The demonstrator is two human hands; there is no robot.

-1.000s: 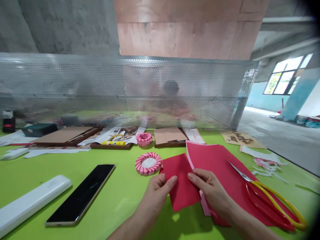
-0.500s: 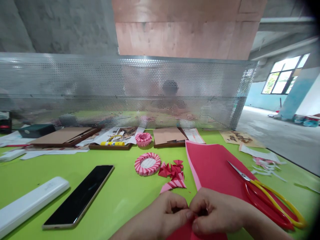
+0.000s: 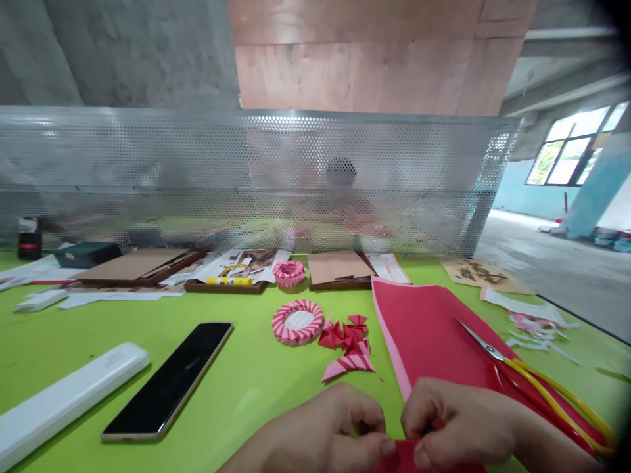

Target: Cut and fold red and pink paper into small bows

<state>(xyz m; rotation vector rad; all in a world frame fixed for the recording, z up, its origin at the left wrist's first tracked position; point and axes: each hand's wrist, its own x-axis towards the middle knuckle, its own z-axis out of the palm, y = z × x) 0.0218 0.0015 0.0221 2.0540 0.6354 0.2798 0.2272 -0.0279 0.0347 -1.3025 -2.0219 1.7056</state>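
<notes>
The left hand [image 3: 320,427] and the right hand [image 3: 453,420] sit close together at the bottom centre of the frame, fingers curled inward. Each grip is pressed together, thumb against fingers, pinching a small piece of red paper [image 3: 407,460] between them. That piece lies at the lower edge of the frame, low over the worktop [image 3: 246,368], and is mostly hidden by the hands, so its fold or shape cannot be made out.

Just beyond the right hand, a large red sheet [image 3: 424,328] lies flat, with a pink edge showing along its left side. Red-handled scissors [image 3: 522,387] rest on it, closed, with yellow trim along the handles. To the left of the sheet is a small heap of folded red and pink pieces [image 3: 348,345], just beside a pink-and-white striped ring [image 3: 298,322].

At lower left lie a black phone [image 3: 167,380] and a white case [image 3: 69,394]. Along the far edge are a small striped basket [image 3: 288,273], a glue stick [image 3: 229,281] on a wooden tray [image 3: 224,288], and brown boards. Paper scraps [image 3: 535,328] lie at the right. Behind everything runs a perforated metal screen [image 3: 246,171], with a blurred person [image 3: 340,190] beyond it.
</notes>
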